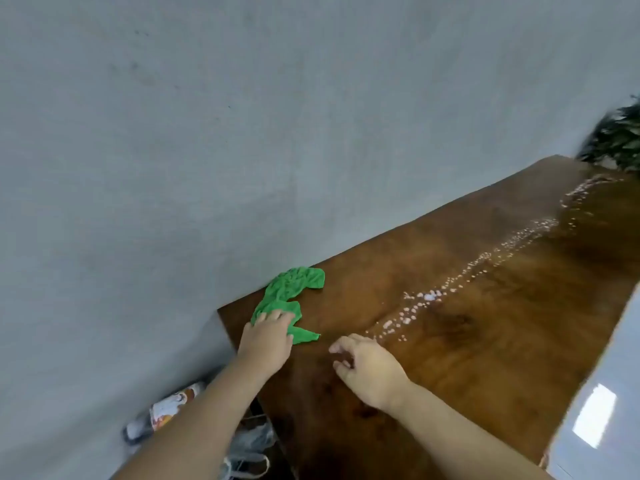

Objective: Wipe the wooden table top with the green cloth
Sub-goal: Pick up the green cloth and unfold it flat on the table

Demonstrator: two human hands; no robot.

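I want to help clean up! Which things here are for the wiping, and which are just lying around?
For the wiping:
- green cloth, under the left hand
- wooden table top
- trail of white droplets on it
- right hand, empty

Just lying around:
- bottle beside the table
- leafy plant at the far end

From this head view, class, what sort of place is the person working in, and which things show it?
Probably an indoor living or dining space, though that is uncertain: a long wooden table top along a plain grey wall, a leafy plant at the far end, and glossy floor alongside.
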